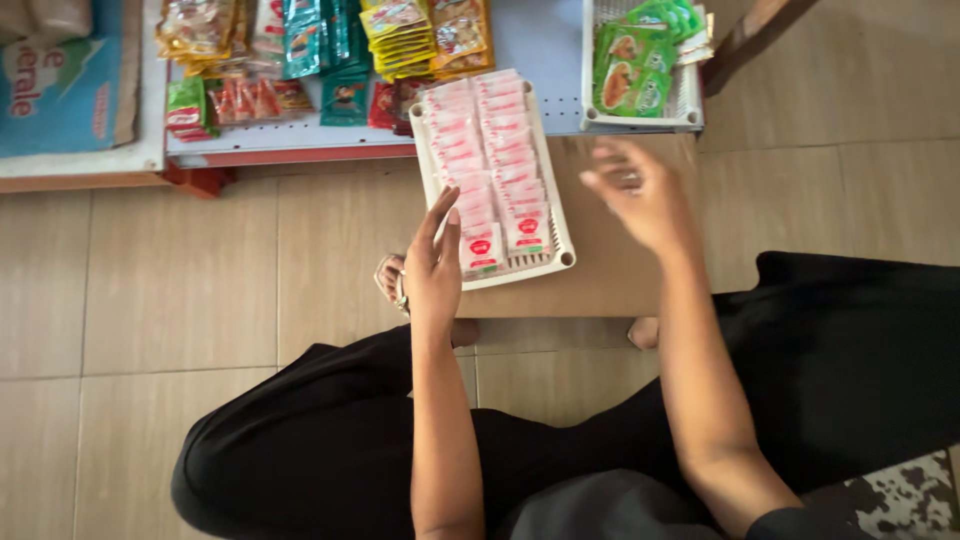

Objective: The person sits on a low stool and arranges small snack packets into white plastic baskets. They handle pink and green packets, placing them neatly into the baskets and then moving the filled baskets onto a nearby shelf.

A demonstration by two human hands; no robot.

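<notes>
Left hand [435,265] has its fingers straight and together, touching the near-left edge of a white tray [565,255] filled with two rows of pale sachets [490,150]. Right hand [640,195], blurred, hovers fingers spread beside the tray, holding nothing. The tray rests on a brown box [610,270] below a shelf [550,40].

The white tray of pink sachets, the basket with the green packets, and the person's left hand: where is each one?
White tray [566,262]: head view, bare rim at its near right corner.
White basket [640,124]: head view, its front wall.
Left hand [434,268]: head view, back of the hand beside the tray.
</notes>
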